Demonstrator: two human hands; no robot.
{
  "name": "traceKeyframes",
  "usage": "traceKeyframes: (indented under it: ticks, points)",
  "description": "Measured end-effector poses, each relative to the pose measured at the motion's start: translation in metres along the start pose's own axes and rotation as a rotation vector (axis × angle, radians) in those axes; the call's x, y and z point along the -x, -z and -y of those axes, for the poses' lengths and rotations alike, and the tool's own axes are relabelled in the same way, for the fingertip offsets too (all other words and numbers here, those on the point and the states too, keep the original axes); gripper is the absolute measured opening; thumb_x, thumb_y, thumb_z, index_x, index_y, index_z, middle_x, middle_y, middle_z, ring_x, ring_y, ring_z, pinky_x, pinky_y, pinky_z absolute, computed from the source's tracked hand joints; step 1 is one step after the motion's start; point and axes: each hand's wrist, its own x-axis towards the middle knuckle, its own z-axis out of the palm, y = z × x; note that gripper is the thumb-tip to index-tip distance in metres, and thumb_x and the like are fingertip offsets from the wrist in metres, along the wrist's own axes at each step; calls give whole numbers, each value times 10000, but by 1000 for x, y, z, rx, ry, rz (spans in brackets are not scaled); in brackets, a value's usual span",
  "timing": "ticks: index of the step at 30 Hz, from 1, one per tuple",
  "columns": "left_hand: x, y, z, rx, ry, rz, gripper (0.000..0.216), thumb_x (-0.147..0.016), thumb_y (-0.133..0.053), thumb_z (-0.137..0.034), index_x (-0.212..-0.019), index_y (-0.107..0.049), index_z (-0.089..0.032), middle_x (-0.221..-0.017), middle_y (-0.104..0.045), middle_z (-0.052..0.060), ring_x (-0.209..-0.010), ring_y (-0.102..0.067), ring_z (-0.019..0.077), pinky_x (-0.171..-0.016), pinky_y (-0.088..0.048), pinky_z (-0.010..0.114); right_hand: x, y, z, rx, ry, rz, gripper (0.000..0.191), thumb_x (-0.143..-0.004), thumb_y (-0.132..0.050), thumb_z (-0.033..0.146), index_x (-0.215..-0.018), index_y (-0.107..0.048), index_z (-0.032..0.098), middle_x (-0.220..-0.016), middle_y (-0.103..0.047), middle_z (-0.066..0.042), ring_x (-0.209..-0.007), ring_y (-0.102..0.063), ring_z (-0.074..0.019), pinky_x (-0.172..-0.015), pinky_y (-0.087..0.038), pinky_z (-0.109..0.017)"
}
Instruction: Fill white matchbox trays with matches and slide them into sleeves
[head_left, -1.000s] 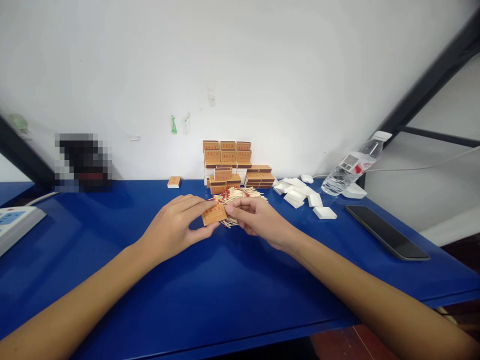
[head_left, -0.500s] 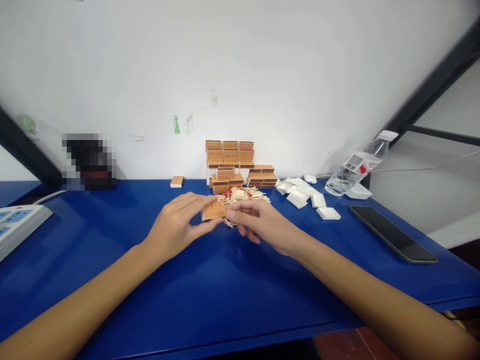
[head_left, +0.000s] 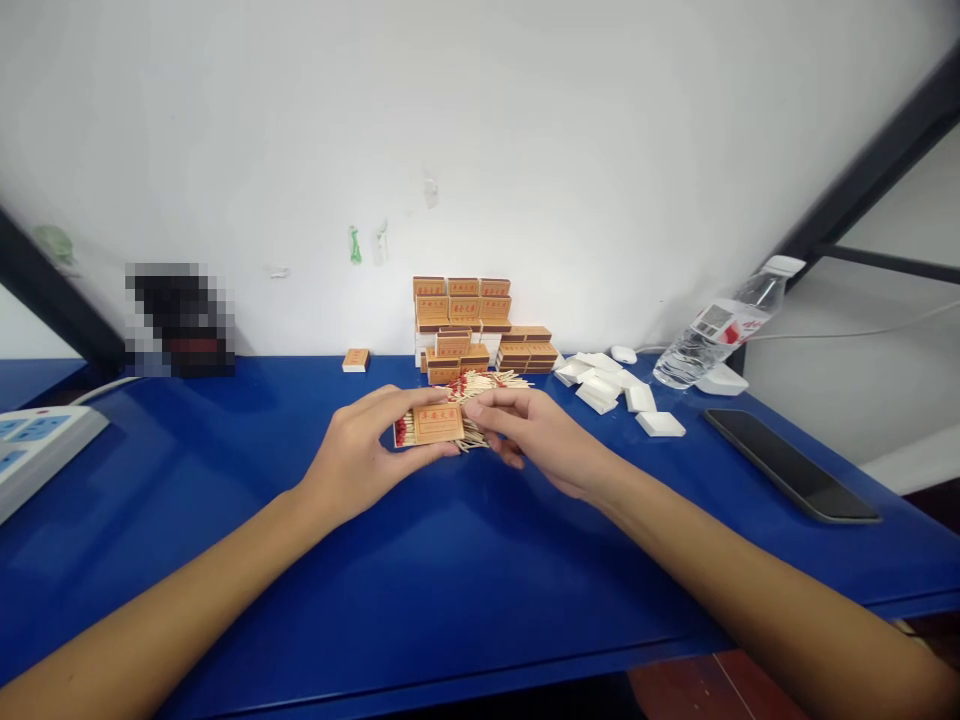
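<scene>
My left hand (head_left: 352, 445) grips a matchbox (head_left: 439, 424) along its long edges, fingers on the far side and thumb on the near side. The orange sleeve with red print faces up. At the left the inner tray sticks out, showing red match heads (head_left: 403, 430). My right hand (head_left: 536, 435) is closed, thumb and forefinger together at the box's right end; its other fingers curl beneath. Behind and below the hands lies a pile of loose matches (head_left: 491, 383), partly covered by them.
Stacked matchboxes (head_left: 463, 308) stand against the wall, and a single matchbox (head_left: 356, 360) lies left of them. White empty trays (head_left: 600, 388), a tilted water bottle (head_left: 720, 325) and a phone (head_left: 791, 465) are at the right. A power strip (head_left: 37, 445) sits at the left edge.
The matchbox's tray now protrudes from the sleeve's left end, exposing match heads. The sleeve and my right hand's fingertips have shifted slightly right.
</scene>
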Motion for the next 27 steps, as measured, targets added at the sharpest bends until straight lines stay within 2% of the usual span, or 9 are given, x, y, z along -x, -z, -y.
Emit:
traceKeyframes:
  ticks: [5, 11, 14, 17, 20, 23, 27]
  points:
    - [-1, 0, 0, 10, -15, 53, 537, -857, -824, -490, -1312, -669, -251, -1185, -783, 68, -980, -755, 223, -872, -619, 368, -1, 2, -2, 45, 23, 62, 382, -841, -777, 573, -773, -673, 212, -611, -554, 39, -493, -447, -91, -447, -326, -248]
    - [-4, 6, 9, -49, 96, 39, 393, -878, -817, -443, -1199, -740, -229, -1014, -795, 35, -827, -723, 182, -764, -592, 320, -10, 24, -2, 69, 36, -55, 364, -835, -791, 518, -725, -653, 200, -603, -540, 30, -497, -434, -87, -453, -288, -254]
    - [-6, 8, 15, -70, 148, 13, 403, -866, -826, -447, -1193, -750, -225, -989, -795, 27, -781, -708, 175, -741, -580, 322, -17, 46, 0, 104, 63, -105, 395, -824, -797, 543, -728, -623, 201, -617, -517, 32, -518, -410, -88, -461, -298, -251]
    - [-6, 9, 20, -78, 167, 14, 400, -872, -818, -459, -1189, -750, -225, -997, -795, 34, -812, -712, 188, -753, -581, 337, -29, 79, 4, 240, 94, -264, 405, -863, -752, 567, -754, -586, 214, -626, -497, 37, -522, -402, -94, -472, -320, -254]
    - [-5, 9, 23, -63, 149, 50, 393, -898, -792, -458, -1209, -737, -224, -1034, -788, 48, -880, -718, 202, -798, -596, 356, -45, 118, 10, 451, -22, -437, 399, -890, -716, 574, -776, -611, 207, -629, -523, 7, -528, -430, -116, -468, -335, -267]
    - [-2, 8, 25, -51, 126, 69, 396, -908, -785, -444, -1230, -724, -223, -1071, -778, 55, -937, -719, 209, -865, -605, 379, -63, 146, 17, 540, -75, -468, 373, -881, -744, 520, -732, -623, 201, -635, -547, -25, -547, -448, -131, -470, -345, -271]
    - [0, 6, 27, -43, 108, 65, 412, -895, -799, -433, -1239, -721, -220, -1112, -771, 59, -991, -720, 216, -929, -600, 399, -83, 157, 23, 641, -130, -427, 384, -867, -752, 492, -666, -609, 198, -613, -556, -33, -531, -433, -123, -461, -335, -265]
